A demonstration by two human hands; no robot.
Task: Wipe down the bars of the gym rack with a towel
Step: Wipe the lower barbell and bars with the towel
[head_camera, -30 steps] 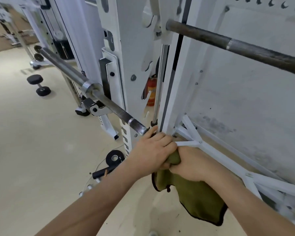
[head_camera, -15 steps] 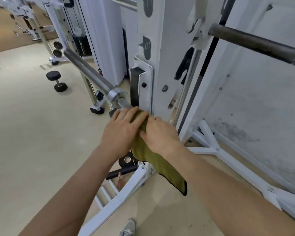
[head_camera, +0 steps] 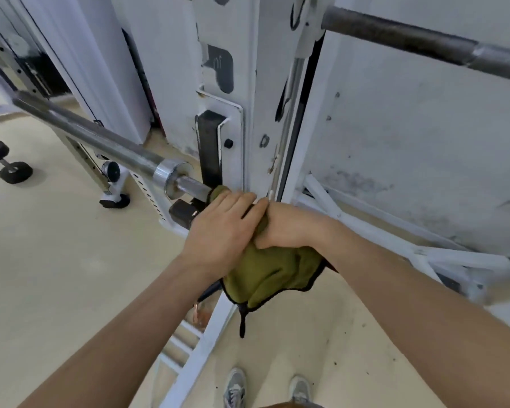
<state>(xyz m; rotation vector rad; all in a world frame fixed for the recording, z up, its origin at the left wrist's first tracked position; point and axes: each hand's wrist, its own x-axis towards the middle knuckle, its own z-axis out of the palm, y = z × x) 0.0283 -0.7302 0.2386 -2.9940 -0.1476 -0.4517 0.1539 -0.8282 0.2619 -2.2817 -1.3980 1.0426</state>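
An olive-green towel [head_camera: 273, 272] with a dark hem is wrapped over the near end of a steel barbell [head_camera: 100, 139] that rests on the white rack upright [head_camera: 249, 83]. My left hand [head_camera: 221, 231] presses the towel around the bar just past its shiny collar [head_camera: 171, 175]. My right hand [head_camera: 289, 226] clamps the towel from the right, touching the left hand's fingertips. The loose part of the towel hangs below both hands. A second dark bar [head_camera: 424, 39] runs off to the upper right.
A black dumbbell [head_camera: 5, 163] lies on the beige floor at left. White base struts [head_camera: 395, 242] of the rack spread low on the right before a stained wall [head_camera: 424, 142]. A white floor rail [head_camera: 200, 348] runs under my arms; my grey shoes [head_camera: 265, 390] stand below.
Both hands with the towel rose from the rack's base onto the barbell end and now grip it near the collar. The towel is more bunched; the view has moved closer.
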